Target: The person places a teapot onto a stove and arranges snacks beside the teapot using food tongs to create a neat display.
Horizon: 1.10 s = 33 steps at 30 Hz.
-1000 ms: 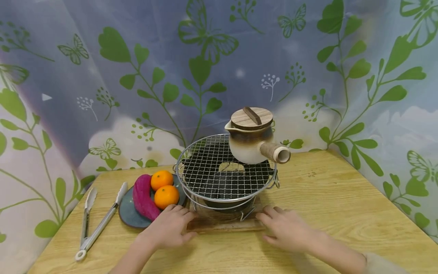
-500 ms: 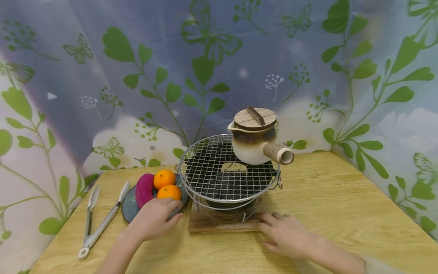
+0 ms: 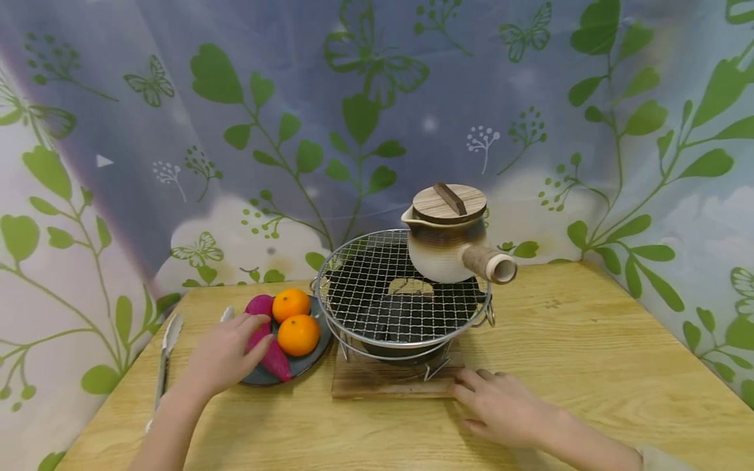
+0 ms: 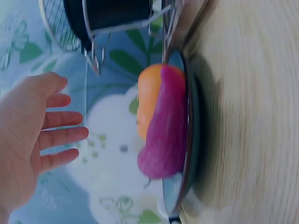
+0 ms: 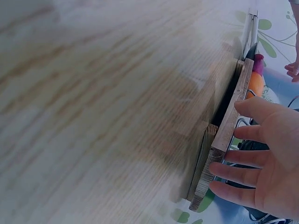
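My left hand (image 3: 226, 356) hovers over the left side of a dark blue plate (image 3: 311, 364), fingers loosely spread and holding nothing. Below its fingertips lies a purple sweet potato (image 3: 275, 361), partly hidden by the hand in the head view. The left wrist view shows a gap between that hand (image 4: 51, 126) and the sweet potato (image 4: 166, 135). Two oranges (image 3: 298, 335) share the plate. At the right front corner of a wooden board (image 3: 394, 384) is my right hand (image 3: 501, 405); in the right wrist view its extended fingertips reach the board's edge (image 5: 229, 126).
A round wire-mesh grill (image 3: 365, 294) over a black bowl stands on the board. On the mesh's right side sits a ceramic side-handled teapot (image 3: 442, 252) with a wooden lid (image 3: 438, 203). Metal tongs (image 3: 161, 369) lie at the left, partly behind my left arm. A patterned cloth (image 3: 377, 131) hangs behind.
My left hand has left the board's left front corner and moved left, over the sweet potato. My right hand stays by the board. The whole head view has shifted slightly.
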{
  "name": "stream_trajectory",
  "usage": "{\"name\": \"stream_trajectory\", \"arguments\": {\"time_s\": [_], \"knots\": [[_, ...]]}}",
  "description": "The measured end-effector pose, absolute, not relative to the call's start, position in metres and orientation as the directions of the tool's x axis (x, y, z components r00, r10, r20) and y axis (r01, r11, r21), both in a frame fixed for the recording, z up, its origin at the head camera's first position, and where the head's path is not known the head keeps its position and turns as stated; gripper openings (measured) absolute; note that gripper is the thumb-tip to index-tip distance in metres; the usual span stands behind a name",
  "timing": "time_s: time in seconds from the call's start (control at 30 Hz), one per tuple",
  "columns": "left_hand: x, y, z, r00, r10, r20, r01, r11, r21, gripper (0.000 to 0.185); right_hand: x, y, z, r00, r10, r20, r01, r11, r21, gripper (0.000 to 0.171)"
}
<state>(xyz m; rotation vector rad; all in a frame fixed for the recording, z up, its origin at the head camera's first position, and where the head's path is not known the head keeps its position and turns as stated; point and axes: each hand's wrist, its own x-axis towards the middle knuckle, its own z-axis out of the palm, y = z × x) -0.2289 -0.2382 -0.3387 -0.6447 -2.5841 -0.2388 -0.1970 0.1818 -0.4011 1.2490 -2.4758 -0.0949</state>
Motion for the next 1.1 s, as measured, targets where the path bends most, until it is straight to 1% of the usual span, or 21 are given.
{"name": "stream_trajectory", "arguments": {"time_s": [0.1,0.23,0.4,0.47,0.57,0.7,0.8,0.9,1.0,1.1], "knots": [[-0.23,-0.251,-0.337,-0.82,0.341,0.46,0.433,0.895,0.107,0.032,-0.196,0.183,-0.401,-0.548,-0.787,0.283,-0.761,0.61,0.222,0.047],[-0.234,-0.269,-0.339,-0.847,0.276,0.454,0.364,0.924,0.118,0.038,-0.195,0.183,-0.4,-0.568,-0.78,0.261,-0.751,0.621,0.222,0.047],[-0.238,-0.29,-0.347,-0.859,0.199,0.472,0.296,0.945,0.139,0.039,-0.194,0.183,-0.399,-0.6,-0.772,0.209,-0.744,0.635,0.209,0.05],[-0.239,-0.298,-0.351,-0.852,0.171,0.494,0.272,0.952,0.139,0.039,-0.193,0.183,-0.398,-0.604,-0.772,0.197,-0.744,0.635,0.209,0.052],[-0.24,-0.309,-0.357,-0.865,0.108,0.49,0.202,0.969,0.143,0.043,-0.193,0.183,-0.398,-0.605,-0.774,0.186,-0.745,0.633,0.211,0.055],[-0.241,-0.321,-0.362,-0.922,-0.011,0.387,0.053,0.987,0.152,0.059,-0.192,0.183,-0.398,-0.603,-0.776,0.185,-0.746,0.631,0.215,0.056],[-0.241,-0.328,-0.365,-0.946,-0.101,0.307,-0.048,0.984,0.173,0.071,-0.192,0.183,-0.398,-0.6,-0.777,0.192,-0.745,0.63,0.219,0.056],[-0.243,-0.333,-0.366,-0.964,-0.182,0.194,-0.141,0.968,0.208,0.083,-0.192,0.183,-0.397,-0.604,-0.773,0.192,-0.742,0.634,0.219,0.056],[-0.245,-0.338,-0.366,-0.973,-0.222,0.071,-0.2,0.951,0.235,0.093,-0.191,0.182,-0.396,-0.617,-0.767,0.174,-0.736,0.641,0.216,0.058],[-0.247,-0.34,-0.369,-0.975,-0.221,0.009,-0.213,0.947,0.241,0.101,-0.19,0.181,-0.396,-0.625,-0.764,0.158,-0.733,0.644,0.216,0.058]]}}
